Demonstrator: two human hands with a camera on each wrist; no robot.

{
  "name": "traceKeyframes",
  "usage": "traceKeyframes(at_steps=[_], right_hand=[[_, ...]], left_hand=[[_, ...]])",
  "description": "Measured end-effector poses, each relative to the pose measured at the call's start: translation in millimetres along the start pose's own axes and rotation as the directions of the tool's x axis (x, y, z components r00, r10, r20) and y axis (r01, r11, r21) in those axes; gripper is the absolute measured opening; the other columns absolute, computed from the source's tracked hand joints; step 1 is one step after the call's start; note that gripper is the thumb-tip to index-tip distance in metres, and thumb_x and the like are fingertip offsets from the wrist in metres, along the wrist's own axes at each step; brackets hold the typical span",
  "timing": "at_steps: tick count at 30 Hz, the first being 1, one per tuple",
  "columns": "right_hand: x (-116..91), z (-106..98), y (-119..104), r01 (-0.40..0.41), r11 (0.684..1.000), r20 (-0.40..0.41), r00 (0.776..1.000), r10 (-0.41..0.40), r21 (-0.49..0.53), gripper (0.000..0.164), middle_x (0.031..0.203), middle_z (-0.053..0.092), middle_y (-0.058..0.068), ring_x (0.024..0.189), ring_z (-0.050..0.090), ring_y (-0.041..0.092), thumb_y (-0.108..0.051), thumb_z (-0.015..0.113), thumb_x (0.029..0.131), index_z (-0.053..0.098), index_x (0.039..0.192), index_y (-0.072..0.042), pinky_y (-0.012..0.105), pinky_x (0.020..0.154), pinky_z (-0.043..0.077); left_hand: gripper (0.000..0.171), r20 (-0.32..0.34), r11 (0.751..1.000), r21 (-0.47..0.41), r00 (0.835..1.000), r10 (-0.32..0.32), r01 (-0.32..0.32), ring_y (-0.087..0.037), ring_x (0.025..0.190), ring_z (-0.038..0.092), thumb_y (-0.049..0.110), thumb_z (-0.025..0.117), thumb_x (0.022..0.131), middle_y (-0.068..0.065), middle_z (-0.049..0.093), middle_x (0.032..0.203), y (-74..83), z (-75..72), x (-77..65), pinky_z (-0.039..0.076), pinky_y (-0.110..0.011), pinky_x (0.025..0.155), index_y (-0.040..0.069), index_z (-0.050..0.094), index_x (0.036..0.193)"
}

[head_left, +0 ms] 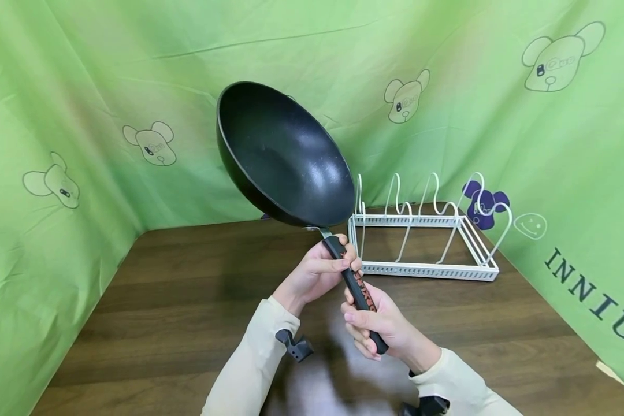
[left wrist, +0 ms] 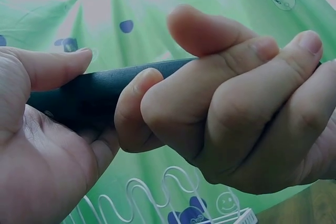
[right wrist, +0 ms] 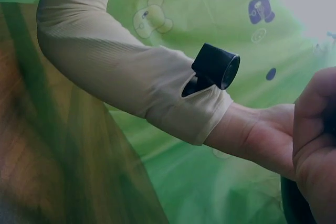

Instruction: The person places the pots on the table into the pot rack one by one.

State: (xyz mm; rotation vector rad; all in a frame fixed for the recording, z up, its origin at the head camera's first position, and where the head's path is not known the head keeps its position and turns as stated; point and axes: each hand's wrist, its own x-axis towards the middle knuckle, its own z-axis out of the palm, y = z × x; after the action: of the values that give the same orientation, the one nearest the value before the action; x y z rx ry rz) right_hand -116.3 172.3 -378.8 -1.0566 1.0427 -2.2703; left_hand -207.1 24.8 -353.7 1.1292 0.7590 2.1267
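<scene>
A deep black wok (head_left: 286, 156) is held up over the table in the head view, tilted so its dark inside shows. Its black handle (head_left: 361, 292) with reddish lettering slants down to the right. My left hand (head_left: 325, 266) grips the handle close to the pan, thumb laid across it. Lower down, my right hand (head_left: 382, 320) wraps round the handle near its end. In the left wrist view the handle (left wrist: 105, 90) runs between both hands, the right hand's curled fingers (left wrist: 236, 108) in front. The right wrist view shows mostly the left forearm (right wrist: 136, 77).
A white wire rack (head_left: 426, 268) with upright loops stands on the brown wooden table (head_left: 177, 312), right of the wok. Green cloth (head_left: 312, 52) with cartoon heads encloses the back and sides. Small black cameras (head_left: 295, 346) sit at the wrists.
</scene>
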Motion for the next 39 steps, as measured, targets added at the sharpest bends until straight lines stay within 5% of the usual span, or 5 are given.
traceKeyframes(at_steps=[3,8,20,31,39], right_hand=[[0,-4,-2,0.029,0.999,0.045,0.999,-0.030,0.031,0.019,0.063,0.025,0.009,0.039,0.023,0.022,0.008,0.038,0.100,0.042,0.111,-0.007,0.034,0.024,0.017],[0,-9,-5,0.071,0.996,0.090,0.993,-0.077,0.058,0.019,0.065,0.025,0.010,0.038,0.023,0.023,0.008,0.036,0.102,0.041,0.114,-0.006,0.032,0.024,0.019],[-2,-21,-8,0.128,0.984,0.127,0.982,-0.143,0.122,0.025,0.067,0.022,0.010,0.038,0.023,0.020,0.011,0.028,0.101,0.039,0.117,-0.004,0.029,0.023,0.020],[-8,-27,-11,0.142,0.960,0.156,0.971,-0.182,0.240,0.023,0.066,0.021,0.007,0.041,0.025,0.016,0.010,0.026,0.101,0.038,0.116,-0.002,0.028,0.024,0.019],[-17,-34,-17,0.148,0.943,0.179,0.962,-0.207,0.297,0.020,0.066,0.021,0.006,0.041,0.025,0.015,0.009,0.025,0.101,0.035,0.115,-0.001,0.025,0.024,0.021]], left_hand=[[0.020,-0.011,1.000,0.019,1.000,-0.011,0.011,-0.017,0.085,0.047,-0.001,0.057,0.093,0.002,0.051,0.085,0.8,2.1,4.8,0.041,-0.030,0.086,0.013,0.043,0.097],[0.033,-0.038,0.998,0.048,0.999,-0.036,0.038,-0.017,0.084,0.046,-0.014,0.034,0.089,0.002,0.051,0.083,2.0,6.2,14.0,0.040,-0.030,0.084,0.015,0.044,0.100],[0.032,-0.061,0.994,0.061,0.995,-0.085,0.088,-0.017,0.082,0.049,-0.015,0.030,0.090,0.000,0.050,0.085,0.1,5.7,30.6,0.042,-0.030,0.085,0.013,0.042,0.099],[0.039,0.099,0.995,0.046,0.991,-0.092,0.088,-0.017,0.091,0.049,-0.015,0.024,0.093,-0.001,0.049,0.095,-8.7,-3.8,41.4,0.041,-0.031,0.089,0.015,0.044,0.105],[0.041,0.067,0.993,0.083,0.993,-0.093,0.088,-0.018,0.089,0.050,-0.020,0.021,0.093,-0.003,0.050,0.093,-20.6,0.6,52.9,0.042,-0.029,0.086,0.015,0.040,0.103]])
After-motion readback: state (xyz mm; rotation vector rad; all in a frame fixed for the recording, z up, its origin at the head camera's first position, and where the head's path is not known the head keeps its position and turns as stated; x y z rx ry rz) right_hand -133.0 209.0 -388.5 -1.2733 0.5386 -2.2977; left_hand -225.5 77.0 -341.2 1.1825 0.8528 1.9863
